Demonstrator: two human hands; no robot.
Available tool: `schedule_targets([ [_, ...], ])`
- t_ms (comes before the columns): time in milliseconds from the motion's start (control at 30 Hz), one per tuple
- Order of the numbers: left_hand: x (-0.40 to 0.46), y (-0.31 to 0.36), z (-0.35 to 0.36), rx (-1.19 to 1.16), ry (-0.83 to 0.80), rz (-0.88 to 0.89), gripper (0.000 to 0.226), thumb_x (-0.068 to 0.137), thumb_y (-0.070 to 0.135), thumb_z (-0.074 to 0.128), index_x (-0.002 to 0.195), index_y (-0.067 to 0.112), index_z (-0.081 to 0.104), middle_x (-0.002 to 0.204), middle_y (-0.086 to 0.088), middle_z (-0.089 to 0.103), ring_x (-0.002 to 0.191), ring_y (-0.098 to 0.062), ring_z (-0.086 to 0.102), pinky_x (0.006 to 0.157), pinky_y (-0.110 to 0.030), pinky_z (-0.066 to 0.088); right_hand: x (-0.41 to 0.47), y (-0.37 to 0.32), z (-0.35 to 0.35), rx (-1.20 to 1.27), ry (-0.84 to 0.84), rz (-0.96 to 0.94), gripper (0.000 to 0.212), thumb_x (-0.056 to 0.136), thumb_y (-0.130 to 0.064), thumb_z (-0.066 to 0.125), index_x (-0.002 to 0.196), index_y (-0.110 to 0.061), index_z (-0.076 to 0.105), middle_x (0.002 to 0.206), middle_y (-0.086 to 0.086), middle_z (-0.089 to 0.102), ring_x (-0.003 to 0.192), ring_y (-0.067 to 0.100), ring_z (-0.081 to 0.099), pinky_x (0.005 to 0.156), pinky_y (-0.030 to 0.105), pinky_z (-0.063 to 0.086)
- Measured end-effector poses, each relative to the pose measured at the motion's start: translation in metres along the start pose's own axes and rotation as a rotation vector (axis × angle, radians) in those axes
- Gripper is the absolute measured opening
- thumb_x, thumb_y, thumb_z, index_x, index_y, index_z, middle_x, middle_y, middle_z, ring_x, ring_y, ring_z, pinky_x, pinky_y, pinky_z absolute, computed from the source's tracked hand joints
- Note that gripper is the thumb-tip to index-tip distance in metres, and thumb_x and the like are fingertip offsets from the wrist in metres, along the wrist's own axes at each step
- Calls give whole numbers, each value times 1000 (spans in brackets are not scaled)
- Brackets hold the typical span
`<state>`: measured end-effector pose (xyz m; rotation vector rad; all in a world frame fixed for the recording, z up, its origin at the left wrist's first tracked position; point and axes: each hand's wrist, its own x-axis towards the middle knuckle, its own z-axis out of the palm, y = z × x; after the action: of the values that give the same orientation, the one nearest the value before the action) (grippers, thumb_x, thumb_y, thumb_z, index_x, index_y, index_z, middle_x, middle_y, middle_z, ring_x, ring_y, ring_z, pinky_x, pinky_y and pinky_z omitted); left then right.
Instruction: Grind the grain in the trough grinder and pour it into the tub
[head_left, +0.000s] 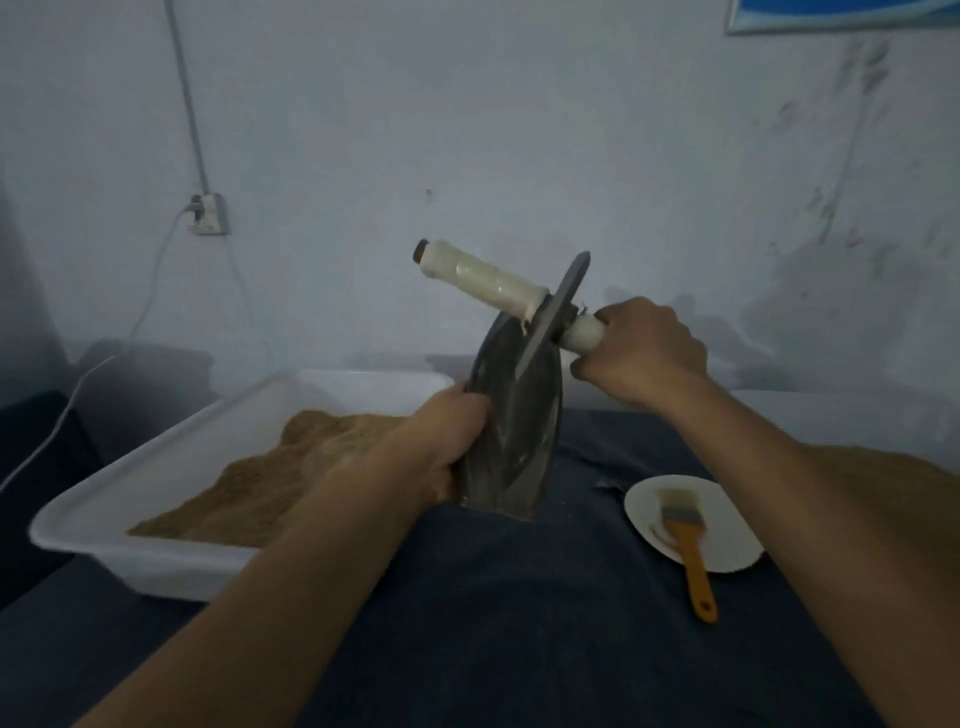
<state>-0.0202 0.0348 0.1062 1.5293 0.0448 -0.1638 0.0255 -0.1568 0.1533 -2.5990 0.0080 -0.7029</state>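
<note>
A dark blue cloth (519, 597) covers the table. At its left edge sits a white rectangular plastic tub (156, 519) heaped with coarse tan ground grain (270, 483). Toward the right edge lies a white round paper plate (727, 540) carrying a flat paintbrush with an orange handle (693, 566), whose handle sticks out over the plate's near rim onto the cloth. Behind, a socket box (209, 214) with a white cable (62, 415) hangs on the pale, stained wall.

The dark grey metal boat-shaped trough (514, 436) stands tipped up on end at mid-table, just right of the tub, its lower end touching the cloth. The left hand (457, 441) is clenched around the trough's left rim. The thin grey metal grinding disc (556, 312) with its cream-wrapped axle handle (488, 278) is lifted over the trough's upper end, tilted; the right hand (644, 353) is wrapped tight around the axle's right stub.
</note>
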Motion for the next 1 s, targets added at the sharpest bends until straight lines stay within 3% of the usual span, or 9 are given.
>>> schedule_targets([
  [167, 13, -49, 32, -63, -38, -105, 31, 100, 4, 47, 117, 20, 67, 89, -15, 78, 74, -30, 77, 59, -41, 61, -16, 51, 10, -137, -83, -21, 24, 75, -17, 75, 94, -29, 67, 76, -7, 58, 61, 9, 50, 49, 22, 33],
  [300, 17, -81, 46, -94, -46, -181, 26, 99, 6, 50, 116, 14, 68, 91, -18, 78, 73, -31, 77, 61, -39, 61, -33, 80, 33, -215, -149, -54, 33, 77, -24, 80, 105, -31, 63, 85, -6, 60, 67, 13, 52, 52, 25, 39],
  [367, 21, -92, 49, -95, -39, -184, 28, 97, 5, 51, 118, 15, 68, 94, -18, 78, 77, -32, 77, 64, -40, 61, -36, 90, 45, -231, -183, -68, 34, 74, -26, 82, 103, -29, 65, 89, -3, 64, 74, 18, 59, 60, 29, 48],
  [700, 32, -107, 44, -83, -12, -190, 32, 98, 6, 51, 121, 23, 66, 96, -14, 78, 83, -30, 77, 63, -40, 62, -38, 94, 87, -221, -287, -144, 30, 75, -25, 77, 91, -35, 54, 91, -5, 63, 80, 21, 61, 65, 36, 48],
  [1000, 38, -108, 38, 133, -38, -202, 27, 98, 9, 48, 117, 20, 65, 108, -13, 74, 99, -30, 72, 80, -41, 59, -31, 96, 91, -191, -423, -234, 34, 79, -22, 77, 102, -34, 54, 97, -6, 60, 88, 20, 61, 74, 41, 53],
])
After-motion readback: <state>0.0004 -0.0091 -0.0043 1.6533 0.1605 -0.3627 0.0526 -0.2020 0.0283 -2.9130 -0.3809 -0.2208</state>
